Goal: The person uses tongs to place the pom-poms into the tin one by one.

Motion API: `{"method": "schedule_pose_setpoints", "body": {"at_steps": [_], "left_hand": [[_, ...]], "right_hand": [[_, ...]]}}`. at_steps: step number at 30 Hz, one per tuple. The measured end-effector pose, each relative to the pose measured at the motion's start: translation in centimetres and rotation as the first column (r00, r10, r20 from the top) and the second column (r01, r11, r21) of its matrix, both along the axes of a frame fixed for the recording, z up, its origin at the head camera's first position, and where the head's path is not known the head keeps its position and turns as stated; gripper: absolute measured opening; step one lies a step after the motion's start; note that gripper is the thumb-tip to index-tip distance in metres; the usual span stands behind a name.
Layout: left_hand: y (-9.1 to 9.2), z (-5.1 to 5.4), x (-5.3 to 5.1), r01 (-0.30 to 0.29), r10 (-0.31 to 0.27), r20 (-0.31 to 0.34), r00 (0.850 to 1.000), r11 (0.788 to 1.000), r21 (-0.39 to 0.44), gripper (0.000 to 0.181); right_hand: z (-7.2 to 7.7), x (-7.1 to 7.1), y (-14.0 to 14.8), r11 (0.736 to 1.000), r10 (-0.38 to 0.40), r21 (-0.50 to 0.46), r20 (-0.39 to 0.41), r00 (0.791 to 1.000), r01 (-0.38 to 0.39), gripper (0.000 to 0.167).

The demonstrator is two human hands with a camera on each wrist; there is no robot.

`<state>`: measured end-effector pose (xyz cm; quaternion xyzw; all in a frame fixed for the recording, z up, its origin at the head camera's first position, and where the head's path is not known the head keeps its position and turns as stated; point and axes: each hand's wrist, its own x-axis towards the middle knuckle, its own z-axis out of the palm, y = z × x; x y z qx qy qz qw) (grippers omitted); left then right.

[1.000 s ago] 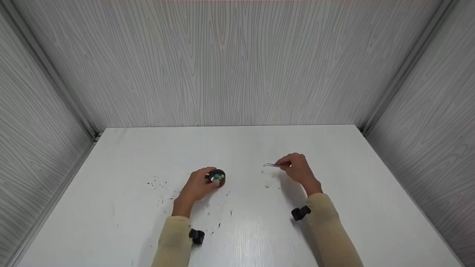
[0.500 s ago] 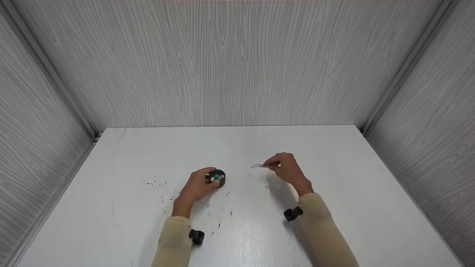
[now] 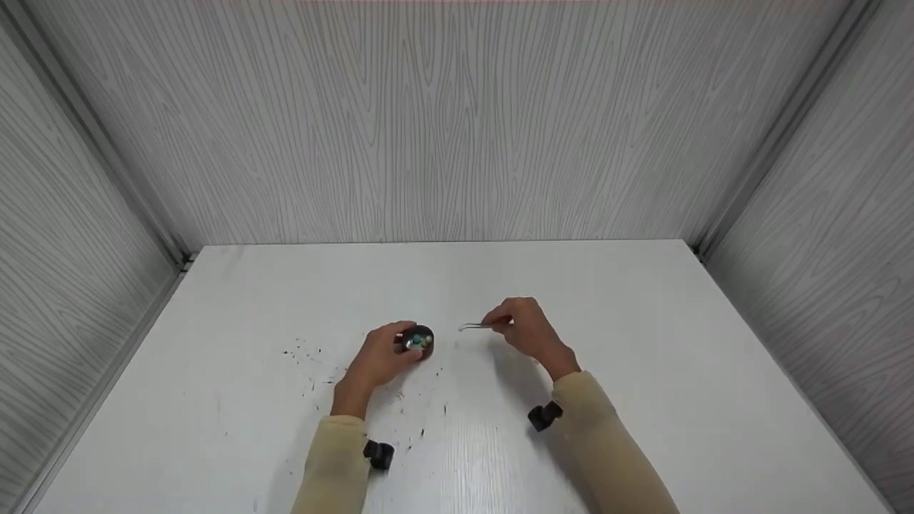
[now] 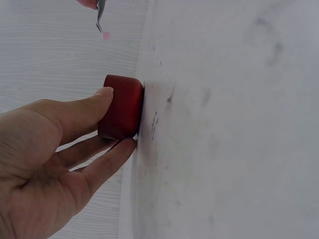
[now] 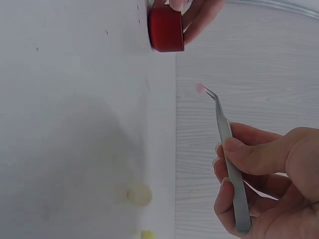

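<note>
My left hand (image 3: 378,360) holds a small round cup (image 3: 426,352) between thumb and fingers, its base on the table. Red on the outside in the left wrist view, the cup (image 4: 122,107) has several coloured beads (image 3: 418,341) inside. Metal tweezers with bent tips (image 5: 229,154) are pinched in my right hand (image 3: 532,332). At their tips is a tiny pink bead (image 5: 200,88), raised off the table and a short way right of the cup. In the right wrist view, a pale bead (image 5: 139,194) and a yellow bead (image 5: 147,234) lie on the table.
The white table (image 3: 457,285) carries dark specks and smudges (image 3: 303,357) around and left of my left hand. Grey wood-patterned panels (image 3: 443,128) rise at the back and both sides. A black wrist camera (image 3: 545,415) sits at each sleeve.
My right hand has moved left with the tweezers, bringing them closer to the cup. Its arm now covers the loose beads in the head view. The left hand and cup have stayed put.
</note>
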<state>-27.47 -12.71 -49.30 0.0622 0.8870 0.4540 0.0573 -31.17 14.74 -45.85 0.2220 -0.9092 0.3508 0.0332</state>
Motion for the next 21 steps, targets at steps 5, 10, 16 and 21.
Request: {"method": "schedule_pose_setpoints", "body": {"at_steps": [5, 10, 16, 21], "left_hand": [[0.1, 0.0, 0.1, -0.001, 0.001, -0.011, 1.0, 1.0, 0.001, 0.053], [0.0, -0.1, 0.1, 0.001, -0.001, -0.024, 1.0, 1.0, -0.009, 0.053], [0.0, -0.1, 0.1, -0.003, 0.003, -0.017, 1.0, 1.0, -0.001, 0.054], [0.1, 0.0, 0.2, -0.01, 0.01, -0.007, 1.0, 1.0, -0.005, 0.055]], "right_hand": [[-0.1, 0.2, -1.1, 1.0, 0.02, 0.004, -0.015, 1.0, -0.02, 0.025], [-0.2, 0.4, -2.2, 0.999, 0.049, 0.005, -0.05, 0.998, -0.049, 0.025], [-0.5, 0.5, -3.3, 0.996, 0.087, -0.002, -0.069, 0.994, -0.088, 0.026], [-0.9, 0.6, -4.0, 0.995, 0.095, -0.001, -0.051, 0.994, -0.095, 0.028]]}}
